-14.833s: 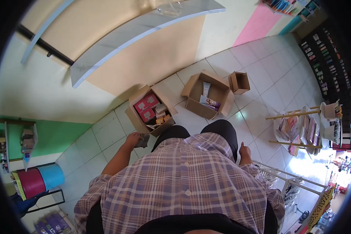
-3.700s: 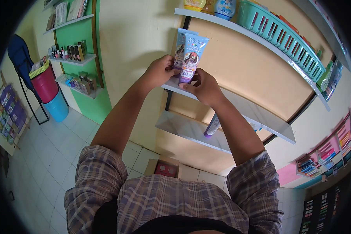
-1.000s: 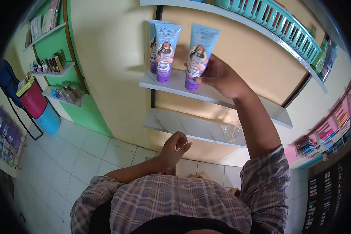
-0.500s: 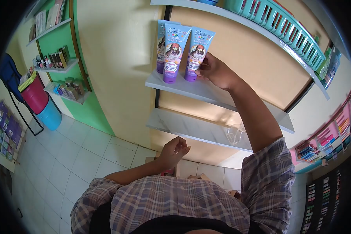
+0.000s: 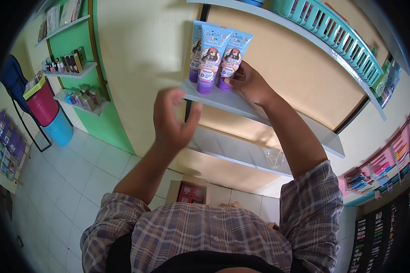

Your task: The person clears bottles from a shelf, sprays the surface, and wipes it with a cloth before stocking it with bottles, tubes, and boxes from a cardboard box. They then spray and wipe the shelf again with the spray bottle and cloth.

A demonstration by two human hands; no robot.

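Right hand (image 5: 250,84) grips the base of the rightmost tube (image 5: 232,57), fingers curled around its purple cap end, tube standing upright on the white shelf (image 5: 241,107). It stands just beside a middle tube (image 5: 210,57), with a third tube (image 5: 196,50) behind, all bunched at the shelf's left end close to the front edge. Left hand (image 5: 173,120) is raised in the air below that shelf edge, fingers loosely spread, holding nothing, not touching the shelf. Shelf surface to the right of the tubes is bare. Lower shelf (image 5: 228,150) sits beneath with a clear plastic item (image 5: 274,158). Teal basket (image 5: 325,27) rests on the upper shelf. Cardboard box (image 5: 189,192) on the floor below.
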